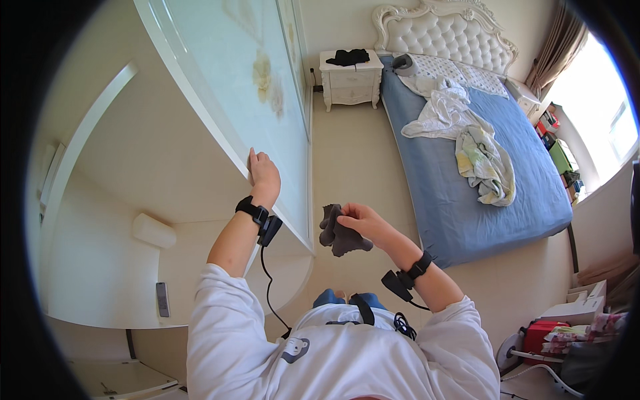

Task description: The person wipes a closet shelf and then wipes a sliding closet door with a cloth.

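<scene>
My right hand (pixel 366 223) pinches a dark grey cloth (pixel 345 239) between thumb and fingers, and its crumpled lower part hangs free over the floor. My left hand (pixel 264 170) rests against the white frame edge of a frosted glass sliding door (pixel 265 80), its index finger pointing up along the edge; part of the fingers is hidden behind the hand. Left of that edge are the white shelves (pixel 125 165) of an open cabinet. A white roll-shaped object (pixel 154 230) and a grey remote control (pixel 162 300) lie on them.
A bed (pixel 370 150) with a blue sheet (pixel 440 200) and rumpled blankets (pixel 485 165) stands on the right. Beyond is a white nightstand (pixel 350 80) bearing a black cloth (pixel 348 57). Boxes and fabric (pixel 570 325) are piled at lower right. Cables hang from both wrist straps.
</scene>
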{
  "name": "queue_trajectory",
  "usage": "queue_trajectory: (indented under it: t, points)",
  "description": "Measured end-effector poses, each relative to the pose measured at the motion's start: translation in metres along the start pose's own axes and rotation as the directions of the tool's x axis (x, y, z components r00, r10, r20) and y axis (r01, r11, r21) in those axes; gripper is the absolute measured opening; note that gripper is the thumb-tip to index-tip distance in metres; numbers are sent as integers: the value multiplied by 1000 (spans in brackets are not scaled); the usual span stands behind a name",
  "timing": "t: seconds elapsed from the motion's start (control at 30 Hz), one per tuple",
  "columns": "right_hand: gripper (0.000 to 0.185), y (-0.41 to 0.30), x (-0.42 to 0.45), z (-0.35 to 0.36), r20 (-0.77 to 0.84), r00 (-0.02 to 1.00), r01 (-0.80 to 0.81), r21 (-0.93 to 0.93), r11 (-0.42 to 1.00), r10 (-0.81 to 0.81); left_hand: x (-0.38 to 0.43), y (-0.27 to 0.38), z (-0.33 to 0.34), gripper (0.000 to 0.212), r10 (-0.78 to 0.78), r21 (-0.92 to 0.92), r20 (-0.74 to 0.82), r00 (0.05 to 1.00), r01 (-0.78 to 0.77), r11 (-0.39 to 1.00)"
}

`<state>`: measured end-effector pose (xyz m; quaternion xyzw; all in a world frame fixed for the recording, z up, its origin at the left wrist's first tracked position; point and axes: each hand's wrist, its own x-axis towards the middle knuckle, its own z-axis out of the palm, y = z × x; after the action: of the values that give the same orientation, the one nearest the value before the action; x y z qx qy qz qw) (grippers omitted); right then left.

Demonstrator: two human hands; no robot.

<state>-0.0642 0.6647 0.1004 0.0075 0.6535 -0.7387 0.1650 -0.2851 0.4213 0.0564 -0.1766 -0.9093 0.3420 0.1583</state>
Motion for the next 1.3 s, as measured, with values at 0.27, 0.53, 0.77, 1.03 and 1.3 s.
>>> queue_trajectory:
  t: [0.27,0.53,0.77,1.03,1.3]
  points:
    - [15,3,7,-5,-27,1000,3,-57,998,-5,11,18,22,27,7,83,-68,998,-1,997]
    - [16,-19,-2,-2,-108,906,200,-743,639,-409,-13,-12,-41,42,88,-13,101,991,-87,996]
    - [7,-51,24,5,-9,903,294,-716,633,-430,-68,27,-42,73,374,-823,-180,910,69,-564]
    - [13,-54,42,11,158,858,470,-626,622,-489,-96,33,-64,8,140,-793,106,984,169,-586]
    - [21,-39,73,-13,142,846,406,-796,449,-515,-92,8,-113,8,-372,-975,-23,928,61,213]
